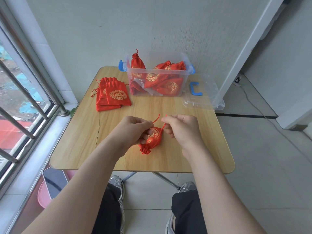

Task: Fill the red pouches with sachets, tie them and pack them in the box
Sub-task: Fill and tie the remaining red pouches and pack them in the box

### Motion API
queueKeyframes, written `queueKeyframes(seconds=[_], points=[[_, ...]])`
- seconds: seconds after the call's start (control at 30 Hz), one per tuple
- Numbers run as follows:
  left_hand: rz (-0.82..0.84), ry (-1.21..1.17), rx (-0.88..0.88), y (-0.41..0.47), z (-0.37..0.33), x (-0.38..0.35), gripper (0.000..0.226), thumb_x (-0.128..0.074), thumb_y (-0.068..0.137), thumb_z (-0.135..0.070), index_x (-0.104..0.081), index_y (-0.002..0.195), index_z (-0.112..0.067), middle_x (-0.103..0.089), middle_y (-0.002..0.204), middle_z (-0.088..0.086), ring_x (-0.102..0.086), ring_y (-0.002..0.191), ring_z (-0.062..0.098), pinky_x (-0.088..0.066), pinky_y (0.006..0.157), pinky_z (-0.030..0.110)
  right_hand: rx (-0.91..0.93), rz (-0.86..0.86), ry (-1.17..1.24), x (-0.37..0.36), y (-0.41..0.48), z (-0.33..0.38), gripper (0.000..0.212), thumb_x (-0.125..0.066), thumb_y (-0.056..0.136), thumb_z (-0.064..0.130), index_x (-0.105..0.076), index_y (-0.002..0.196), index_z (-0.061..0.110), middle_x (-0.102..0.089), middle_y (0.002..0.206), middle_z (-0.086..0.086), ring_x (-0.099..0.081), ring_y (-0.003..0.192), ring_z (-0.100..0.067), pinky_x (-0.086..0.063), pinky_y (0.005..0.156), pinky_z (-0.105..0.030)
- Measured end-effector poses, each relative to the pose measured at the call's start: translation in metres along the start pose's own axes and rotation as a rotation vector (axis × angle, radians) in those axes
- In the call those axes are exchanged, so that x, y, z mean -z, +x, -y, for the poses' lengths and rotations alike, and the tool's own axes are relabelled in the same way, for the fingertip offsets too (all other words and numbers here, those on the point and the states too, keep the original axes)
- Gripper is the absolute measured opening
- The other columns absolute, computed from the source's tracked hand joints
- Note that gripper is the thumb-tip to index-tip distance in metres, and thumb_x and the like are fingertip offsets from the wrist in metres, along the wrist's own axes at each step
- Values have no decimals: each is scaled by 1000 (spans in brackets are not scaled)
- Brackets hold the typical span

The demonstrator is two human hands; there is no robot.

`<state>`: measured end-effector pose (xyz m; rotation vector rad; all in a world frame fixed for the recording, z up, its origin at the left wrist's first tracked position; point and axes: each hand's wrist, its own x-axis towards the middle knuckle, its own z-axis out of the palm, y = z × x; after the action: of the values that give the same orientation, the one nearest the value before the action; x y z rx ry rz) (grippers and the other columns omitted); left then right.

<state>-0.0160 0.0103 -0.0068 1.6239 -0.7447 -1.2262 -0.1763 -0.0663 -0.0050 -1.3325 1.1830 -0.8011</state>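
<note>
A filled red pouch [152, 140] with a gold pattern hangs just above the middle of the wooden table [194, 149], its gathered mouth pointing toward me. My left hand [135, 130] pinches one red drawstring end and also touches the pouch body. My right hand [182, 128] pinches the other drawstring end. A stack of flat empty red pouches [112, 95] lies at the table's left back. The clear plastic box [135, 71] with blue latches stands at the back and holds several filled red pouches [162, 80]. No loose sachets are visible.
The box's clear lid [206, 100] with a blue handle lies at the table's right edge. A barred window [25, 98] runs along the left. A phone [54, 181] rests on a pink stool [42, 198] below the table's left corner.
</note>
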Motion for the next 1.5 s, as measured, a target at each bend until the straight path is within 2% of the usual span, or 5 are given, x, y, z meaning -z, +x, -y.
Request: queueKeyframes(seconds=[0.5,0.8,1.17,1.3,1.5], points=[[179,160,-84,-7,-6,4,25,-72,100,-23,-78,95,1,-74,80,3,-53,71,16,-46,67,29,181,132,-166,3,3,-7,21,-83,93,34,-85,110,22,-80,108,15,-69,115,0,-52,104,-25],[90,107,-34,-5,-5,2,20,-70,101,-16,-77,103,3,-76,85,8,-53,68,16,-47,63,27,433,59,-351,1,-4,-2,30,-76,93,17,-71,121,25,-78,81,11,-72,76,-4,-58,76,-23],[49,48,50,-3,-5,9,25,-76,90,-16,-79,103,5,-62,87,13,-52,78,23,-46,74,36,648,157,-681,-2,-7,-5,16,-83,92,20,-85,108,22,-71,90,8,-64,82,-8,-59,76,-32],[47,38,52,-3,-3,8,42,-73,76,-14,-71,105,16,-57,82,13,-51,78,23,-44,76,39,643,153,-804,-7,-6,-8,16,-76,98,17,-85,110,21,-72,95,2,-65,89,-16,-58,79,-37],[-180,258,-148,-7,-2,4,29,-73,81,5,-62,104,-10,-69,102,6,-64,69,22,-49,56,31,378,134,-618,-4,-3,-7,13,-73,101,20,-84,107,18,-78,98,7,-70,93,-9,-52,76,-20]])
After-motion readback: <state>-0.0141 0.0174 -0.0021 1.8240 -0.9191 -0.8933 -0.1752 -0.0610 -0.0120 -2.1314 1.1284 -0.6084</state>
